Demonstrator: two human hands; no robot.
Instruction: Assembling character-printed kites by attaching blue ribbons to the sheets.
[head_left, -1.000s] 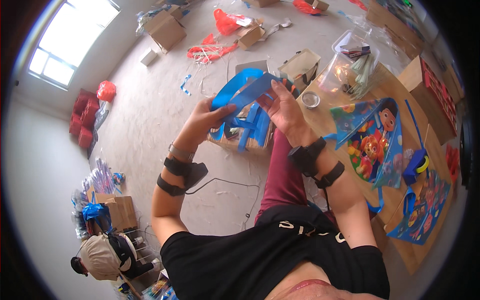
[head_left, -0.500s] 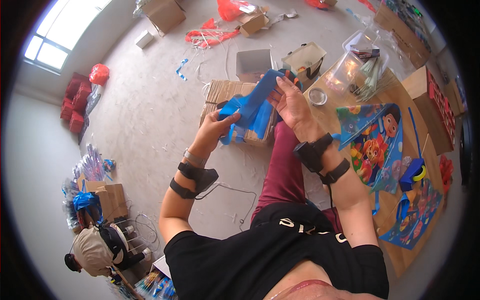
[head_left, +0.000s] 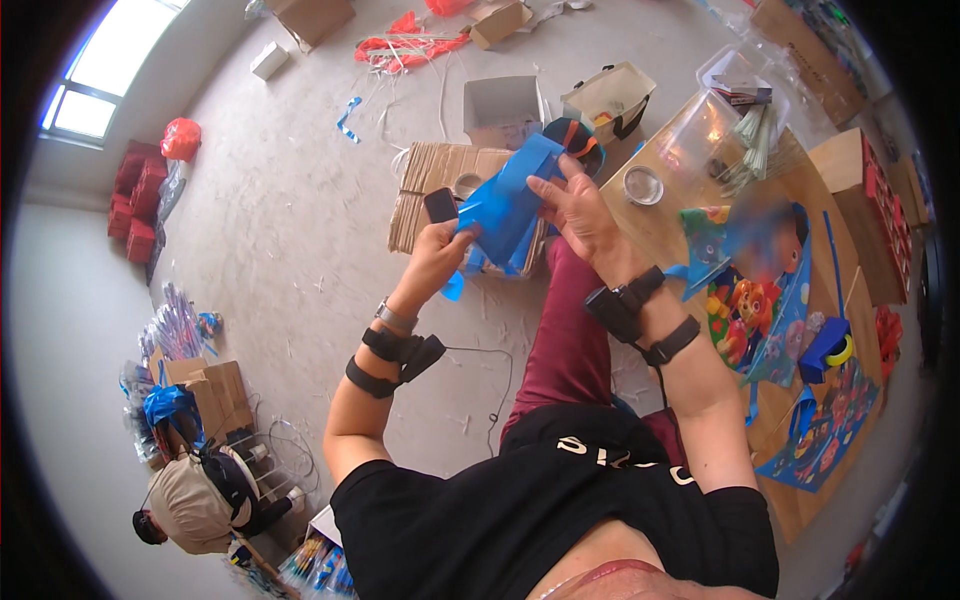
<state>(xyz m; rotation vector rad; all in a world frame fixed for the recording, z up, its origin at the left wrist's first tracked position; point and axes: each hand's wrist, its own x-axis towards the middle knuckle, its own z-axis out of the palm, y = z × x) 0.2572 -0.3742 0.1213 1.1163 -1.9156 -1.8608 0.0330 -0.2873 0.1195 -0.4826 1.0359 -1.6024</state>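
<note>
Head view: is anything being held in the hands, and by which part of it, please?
A blue strip is held near both ends: the left hand grips its lower-left end, and the right hand its upper-right end.

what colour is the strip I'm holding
The strip is blue; the head view shows it best.
</note>
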